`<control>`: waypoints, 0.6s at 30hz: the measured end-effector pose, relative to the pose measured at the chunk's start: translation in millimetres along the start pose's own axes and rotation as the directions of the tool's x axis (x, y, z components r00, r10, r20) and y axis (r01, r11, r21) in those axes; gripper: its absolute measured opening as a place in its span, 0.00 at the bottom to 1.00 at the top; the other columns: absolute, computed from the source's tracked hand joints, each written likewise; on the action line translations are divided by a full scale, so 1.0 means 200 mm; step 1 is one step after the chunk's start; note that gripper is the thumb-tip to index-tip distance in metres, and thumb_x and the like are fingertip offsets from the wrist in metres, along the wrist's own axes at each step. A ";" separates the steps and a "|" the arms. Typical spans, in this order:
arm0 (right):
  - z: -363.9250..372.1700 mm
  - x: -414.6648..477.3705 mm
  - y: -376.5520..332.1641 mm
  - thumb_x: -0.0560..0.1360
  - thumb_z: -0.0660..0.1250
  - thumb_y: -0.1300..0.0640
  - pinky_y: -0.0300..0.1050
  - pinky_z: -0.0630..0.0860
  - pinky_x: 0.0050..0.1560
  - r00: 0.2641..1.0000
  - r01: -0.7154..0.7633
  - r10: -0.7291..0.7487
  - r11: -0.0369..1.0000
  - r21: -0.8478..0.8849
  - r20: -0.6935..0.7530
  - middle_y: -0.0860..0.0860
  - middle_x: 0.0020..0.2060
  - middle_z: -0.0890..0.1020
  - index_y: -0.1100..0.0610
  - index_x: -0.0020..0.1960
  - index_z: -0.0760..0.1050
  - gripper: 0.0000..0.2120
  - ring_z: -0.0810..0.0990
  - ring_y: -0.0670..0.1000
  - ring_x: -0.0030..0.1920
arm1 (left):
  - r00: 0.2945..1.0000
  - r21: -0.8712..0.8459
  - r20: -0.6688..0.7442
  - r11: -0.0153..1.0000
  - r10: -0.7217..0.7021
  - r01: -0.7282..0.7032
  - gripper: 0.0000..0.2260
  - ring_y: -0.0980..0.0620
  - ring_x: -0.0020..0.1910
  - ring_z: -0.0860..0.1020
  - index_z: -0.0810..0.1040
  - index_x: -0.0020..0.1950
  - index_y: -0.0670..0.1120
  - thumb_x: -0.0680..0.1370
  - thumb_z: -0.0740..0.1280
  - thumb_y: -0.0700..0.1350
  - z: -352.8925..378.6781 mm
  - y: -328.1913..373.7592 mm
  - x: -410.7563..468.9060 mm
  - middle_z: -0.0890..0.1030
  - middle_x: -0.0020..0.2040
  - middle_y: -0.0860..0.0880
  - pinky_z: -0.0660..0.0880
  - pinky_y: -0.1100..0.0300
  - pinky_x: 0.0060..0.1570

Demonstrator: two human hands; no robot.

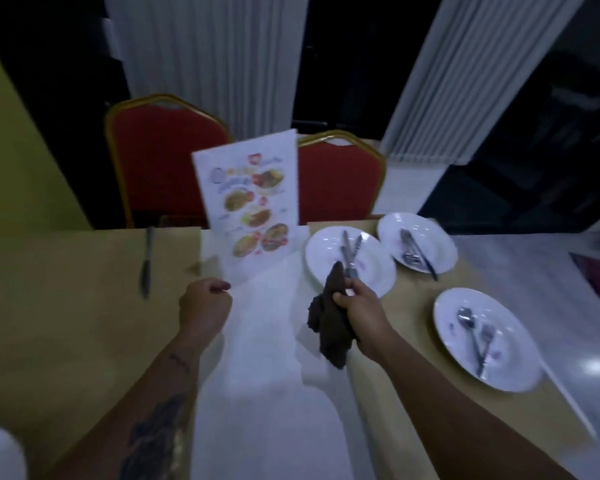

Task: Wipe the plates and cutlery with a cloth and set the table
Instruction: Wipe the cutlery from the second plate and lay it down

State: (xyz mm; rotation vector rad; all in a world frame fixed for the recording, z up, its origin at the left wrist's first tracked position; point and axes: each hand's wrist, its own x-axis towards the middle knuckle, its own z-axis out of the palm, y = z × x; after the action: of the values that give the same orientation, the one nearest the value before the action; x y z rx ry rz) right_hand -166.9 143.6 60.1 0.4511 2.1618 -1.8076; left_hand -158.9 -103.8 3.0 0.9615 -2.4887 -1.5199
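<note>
A dark cloth (329, 327) is gripped in the right hand (357, 303), whose fingers are curled round it and also round the handle of a piece of cutlery (350, 273). The two are kept in one hand, it is judged, so that the metal can be rubbed as it is lifted. The hand is held over the near rim of the middle plate (323, 254), where two more pieces (352, 247) are left crossed, probably waiting for wiping. The left hand (205, 301) is closed into a loose fist above the white runner (257, 358), just before the base of the menu card (253, 199); nothing is seen in it.

One knife (146, 263) is laid alone towards the far edge of the table (66, 323), on its left side, apparently set out already. A second plate (440, 237) near the far right corner and a third (513, 362) by the right edge are each loaded with cutlery, so most of the wiping is judged undone. Two red chairs (160, 161) are drawn up along the far edge.
</note>
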 end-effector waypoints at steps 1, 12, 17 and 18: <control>-0.16 0.00 0.02 0.79 0.62 0.66 0.53 0.79 0.50 0.999 -0.008 0.009 1.000 0.026 -0.045 0.58 0.46 0.84 0.55 0.48 0.78 0.09 0.83 0.58 0.46 | 0.997 -0.039 0.059 0.999 0.040 -0.038 0.11 0.46 0.45 0.82 0.84 0.45 0.52 0.72 0.66 0.38 0.12 0.08 -0.08 0.85 0.46 0.49 0.78 0.57 0.42; -1.40 0.03 0.28 0.71 0.70 0.68 0.60 0.82 0.51 0.972 -0.136 0.172 0.967 0.217 -0.159 0.63 0.50 0.84 0.59 0.59 0.73 0.18 0.85 0.63 0.49 | 0.820 -0.055 0.549 0.986 0.160 -0.156 0.10 0.51 0.35 0.82 0.85 0.49 0.46 0.71 0.67 0.38 1.30 0.66 -0.84 0.85 0.38 0.46 0.77 0.60 0.38; -1.72 0.04 0.37 0.70 0.64 0.65 0.50 0.76 0.41 0.957 -0.168 0.212 0.961 0.220 -0.197 0.62 0.49 0.80 0.60 0.60 0.73 0.18 0.81 0.60 0.46 | 0.706 0.070 0.675 0.935 0.213 -0.348 0.08 0.47 0.53 0.82 0.86 0.47 0.41 0.74 0.67 0.40 1.66 0.74 -1.10 0.86 0.48 0.45 0.74 0.68 0.43; -1.77 0.04 0.38 0.68 0.65 0.64 0.50 0.77 0.41 0.954 -0.168 0.219 0.957 0.236 -0.205 0.62 0.49 0.80 0.61 0.60 0.73 0.20 0.81 0.61 0.46 | 0.698 0.103 0.681 0.914 0.222 -0.392 0.08 0.49 0.57 0.81 0.86 0.45 0.40 0.75 0.67 0.41 1.70 0.75 -1.15 0.86 0.49 0.46 0.71 0.73 0.39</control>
State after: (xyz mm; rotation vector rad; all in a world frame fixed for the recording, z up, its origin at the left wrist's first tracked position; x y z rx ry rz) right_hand -149.0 504.6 49.4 0.9329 1.9803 -1.9671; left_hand -170.5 332.9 11.9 -0.0699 -3.1430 -1.6629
